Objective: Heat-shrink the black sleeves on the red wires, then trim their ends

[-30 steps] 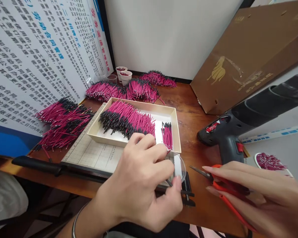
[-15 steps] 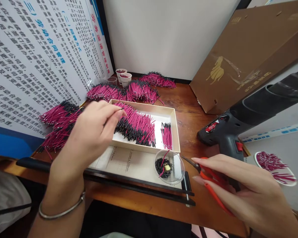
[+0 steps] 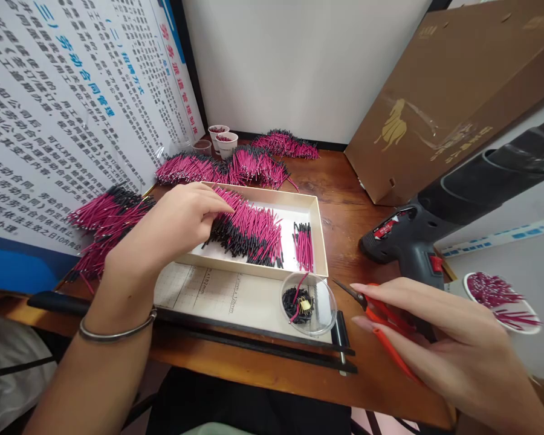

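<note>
My left hand (image 3: 181,220) reaches over the left part of a shallow cream box (image 3: 319,235), its fingers drawn together at a pile of short magenta wires with black ends (image 3: 254,232). The fingertips are partly hidden, so what they pinch is unclear. My right hand (image 3: 453,344) grips orange-handled scissors (image 3: 392,314), blades pointing left towards a clear round plastic cup (image 3: 329,305). In that cup lie black bits, a magenta wire and a small yellow piece. A smaller row of wires (image 3: 303,246) lies apart at the box's right end.
More wire heaps (image 3: 113,223) lie left and behind the box, near white paper cups (image 3: 227,147). A black heat gun (image 3: 417,229) lies at right, by a cup of magenta pieces (image 3: 494,293). A brown carton (image 3: 417,103) leans behind. A black-handled board (image 3: 208,296) spans the front.
My left hand has lowered from a raised pinch onto the wire pile, its fingers turning downward. My right hand keeps the scissors in nearly the same place.
</note>
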Motion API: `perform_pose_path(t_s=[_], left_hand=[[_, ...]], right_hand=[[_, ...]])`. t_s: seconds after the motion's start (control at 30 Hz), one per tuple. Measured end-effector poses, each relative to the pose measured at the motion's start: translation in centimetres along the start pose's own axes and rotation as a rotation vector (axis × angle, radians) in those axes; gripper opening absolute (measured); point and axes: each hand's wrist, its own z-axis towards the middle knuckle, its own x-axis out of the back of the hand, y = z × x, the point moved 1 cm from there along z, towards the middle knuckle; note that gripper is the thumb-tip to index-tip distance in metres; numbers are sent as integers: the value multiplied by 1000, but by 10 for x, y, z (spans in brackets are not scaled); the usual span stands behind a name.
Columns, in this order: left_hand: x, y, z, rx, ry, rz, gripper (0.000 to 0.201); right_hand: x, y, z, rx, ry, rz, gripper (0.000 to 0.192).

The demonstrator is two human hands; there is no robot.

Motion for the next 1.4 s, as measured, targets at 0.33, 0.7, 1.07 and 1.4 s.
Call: perform_pose_path(t_s=[0.33,0.7,1.07,1.4], left_hand=[[22,0,-21,298,161,138,30],[-5,63,39,71,-273,85,20],[-40,93,90,45,-600,131,33],[-50,81,92,122,-627,52,33]], right_hand=[[-2,-4,0,12,-24,17,27],[-10,-15,12,42,24,107,18],[-6,-17,13,37,21,108,17],[-5,-10,8,23,35,109,21]])
